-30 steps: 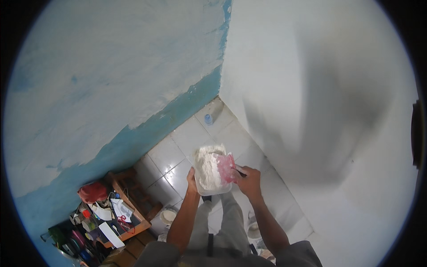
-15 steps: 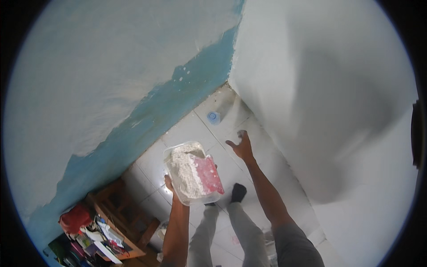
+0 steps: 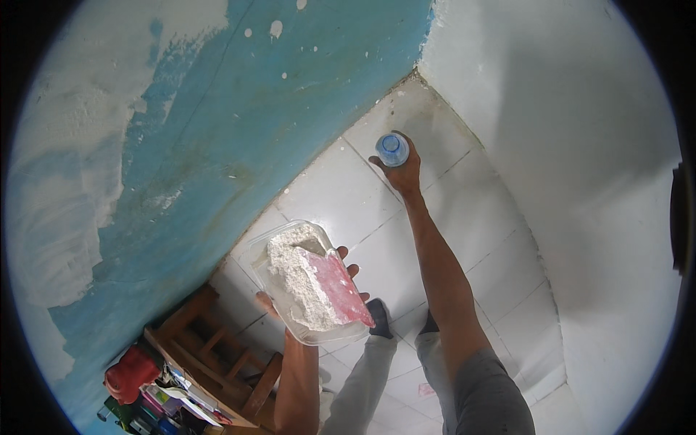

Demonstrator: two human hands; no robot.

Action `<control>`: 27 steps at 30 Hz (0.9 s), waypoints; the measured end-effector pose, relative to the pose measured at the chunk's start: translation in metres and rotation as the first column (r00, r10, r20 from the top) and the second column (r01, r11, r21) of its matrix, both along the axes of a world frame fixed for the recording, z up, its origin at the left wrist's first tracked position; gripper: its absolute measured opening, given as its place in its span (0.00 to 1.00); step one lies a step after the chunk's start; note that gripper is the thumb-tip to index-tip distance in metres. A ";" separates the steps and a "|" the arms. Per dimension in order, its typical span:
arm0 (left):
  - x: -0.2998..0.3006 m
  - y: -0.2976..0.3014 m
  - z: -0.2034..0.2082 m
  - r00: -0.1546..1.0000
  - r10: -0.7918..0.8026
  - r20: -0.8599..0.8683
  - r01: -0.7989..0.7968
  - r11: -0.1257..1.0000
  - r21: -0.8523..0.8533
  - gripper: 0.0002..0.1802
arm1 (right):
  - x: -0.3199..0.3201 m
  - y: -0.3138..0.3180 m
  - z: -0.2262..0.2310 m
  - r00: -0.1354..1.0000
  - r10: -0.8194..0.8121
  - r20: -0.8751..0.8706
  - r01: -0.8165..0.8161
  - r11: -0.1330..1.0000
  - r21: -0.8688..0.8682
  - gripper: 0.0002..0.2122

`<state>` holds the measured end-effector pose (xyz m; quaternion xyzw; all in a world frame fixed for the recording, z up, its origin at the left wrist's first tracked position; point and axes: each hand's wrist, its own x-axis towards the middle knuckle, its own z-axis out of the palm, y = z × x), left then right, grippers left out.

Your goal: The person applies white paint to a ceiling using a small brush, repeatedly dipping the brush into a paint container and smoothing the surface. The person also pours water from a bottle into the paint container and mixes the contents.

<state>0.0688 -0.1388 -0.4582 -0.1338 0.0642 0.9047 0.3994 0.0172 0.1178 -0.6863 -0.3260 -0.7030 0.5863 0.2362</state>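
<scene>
head view, downward over floor (image 3: 377,217)

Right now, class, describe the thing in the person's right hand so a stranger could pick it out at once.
Find the corner where the blue wall meets the white wall, above the white tiled floor. There the right hand grips a small clear bottle. Its round blue cap sets it apart from the putty-filled tub in the left hand.

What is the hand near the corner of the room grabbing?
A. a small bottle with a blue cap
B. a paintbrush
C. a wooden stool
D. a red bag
A: the right hand reaches down toward the floor corner and closes around a small bottle with a blue cap, while the left hand holds a clear tub of white putty.
</scene>
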 end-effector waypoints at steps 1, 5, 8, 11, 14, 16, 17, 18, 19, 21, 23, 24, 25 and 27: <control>0.001 -0.002 0.000 1.000 -0.004 0.007 0.004 1.000 -0.012 0.67 | 0.000 -0.002 0.003 0.999 -0.027 -0.041 0.029 0.999 0.038 0.31; -0.003 -0.007 0.004 0.983 -0.146 -0.114 0.149 0.989 0.019 0.66 | 0.023 -0.001 0.036 0.999 -0.044 -0.027 0.046 0.998 0.051 0.27; 0.036 -0.025 0.005 0.974 -0.180 -0.136 0.118 0.920 -0.373 0.65 | 0.085 -0.005 0.093 0.999 0.032 -0.041 -0.026 0.991 0.130 0.26; 0.039 -0.040 -0.014 0.989 -0.024 -0.148 -0.041 0.908 -0.418 0.54 | 0.117 0.013 0.187 0.984 0.173 -0.045 -0.162 0.969 0.186 0.27; 0.054 -0.026 0.019 0.994 -0.008 -0.107 -0.037 0.912 -0.410 0.48 | 0.157 0.030 0.300 0.931 0.364 0.024 -0.353 0.883 0.309 0.27; 0.064 -0.013 0.048 0.997 -0.017 -0.081 -0.015 0.927 -0.375 0.46 | 0.173 0.036 0.382 0.898 0.419 0.137 -0.439 0.819 0.370 0.27; 0.064 -0.007 0.064 0.997 -0.017 -0.081 -0.012 0.939 -0.343 0.46 | 0.176 0.034 0.417 0.878 0.441 0.184 -0.477 0.785 0.395 0.26; 0.065 -0.004 0.074 0.996 -0.022 -0.081 -0.005 0.950 -0.312 0.45 | 0.183 0.030 0.445 0.863 0.436 0.257 -0.506 0.762 0.404 0.26; 0.067 -0.006 0.072 0.990 -0.080 -0.114 0.044 0.955 -0.292 0.45 | 0.189 0.024 0.472 0.843 0.427 0.328 -0.534 0.739 0.410 0.26; 0.067 -0.002 0.094 0.989 -0.081 -0.125 0.045 0.964 -0.263 0.45 | 0.199 0.010 0.515 0.815 0.406 0.414 -0.571 0.688 0.448 0.25; 0.068 0.003 0.135 0.997 -0.020 -0.074 0.004 0.978 -0.209 0.43 | 0.209 -0.014 0.555 0.775 0.396 0.492 -0.614 0.655 0.440 0.26; 0.070 0.001 0.138 0.997 -0.031 -0.076 0.016 0.982 -0.189 0.42 | 0.219 -0.030 0.562 0.756 0.382 0.532 -0.629 0.649 0.428 0.26; 0.071 -0.001 0.141 0.996 -0.043 -0.078 0.029 0.985 -0.170 0.42 | 0.229 -0.046 0.565 0.776 0.372 0.510 -0.600 0.683 0.416 0.26; 0.065 -0.004 0.149 0.994 -0.069 -0.085 0.059 0.992 -0.114 0.41 | 0.239 -0.073 0.567 0.814 0.352 0.463 -0.544 0.743 0.391 0.26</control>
